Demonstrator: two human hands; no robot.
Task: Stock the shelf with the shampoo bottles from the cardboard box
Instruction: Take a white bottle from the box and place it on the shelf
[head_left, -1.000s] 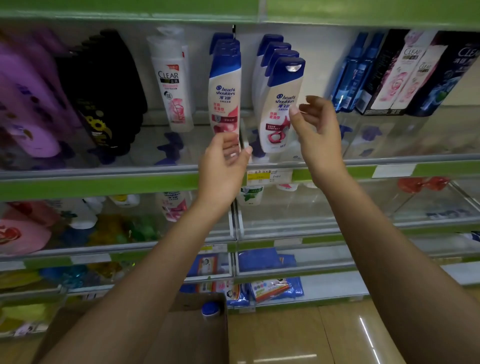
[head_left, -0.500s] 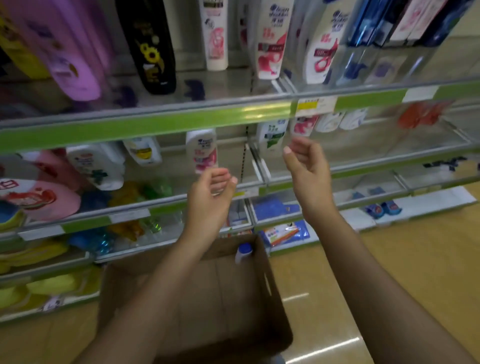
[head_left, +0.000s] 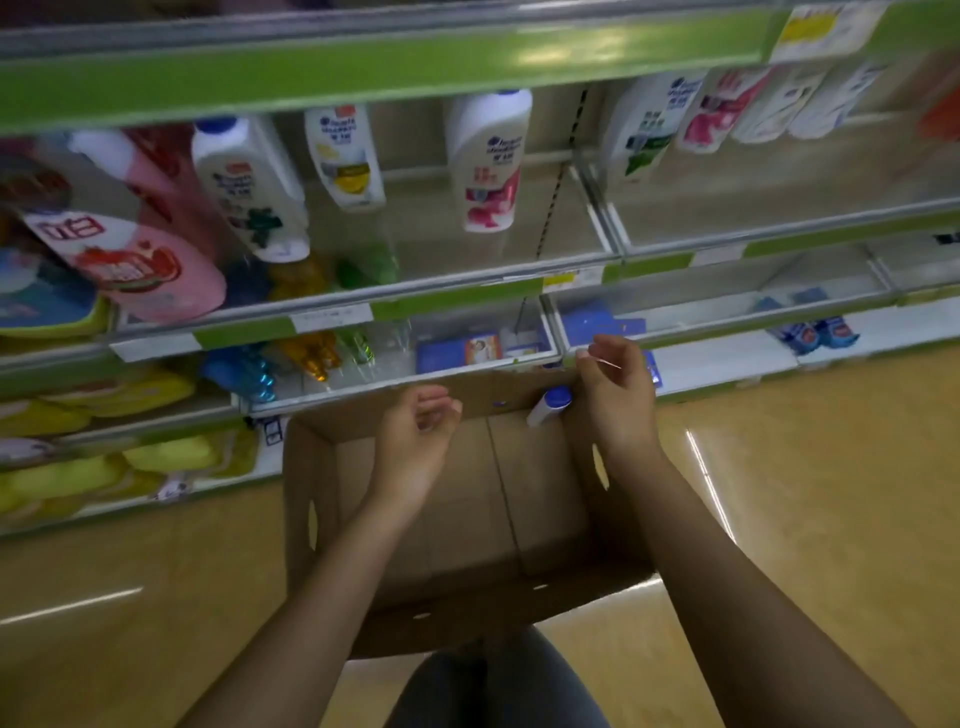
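One shampoo bottle (head_left: 549, 406) lies in the cardboard box (head_left: 457, 519), a white one with a blue cap, tilted against the far right corner. The box sits open on the floor below my arms, hard against the foot of the shelf (head_left: 363, 78). My left hand (head_left: 415, 436) hangs over the far half of the box, fingers loosely curled, holding nothing. My right hand (head_left: 615, 395) hovers at the box's far right corner, just beside the bottle, fingers half bent and empty too. Above the box, more white shampoo bottles (head_left: 491, 161) stand on the shelf behind the green edge strip.
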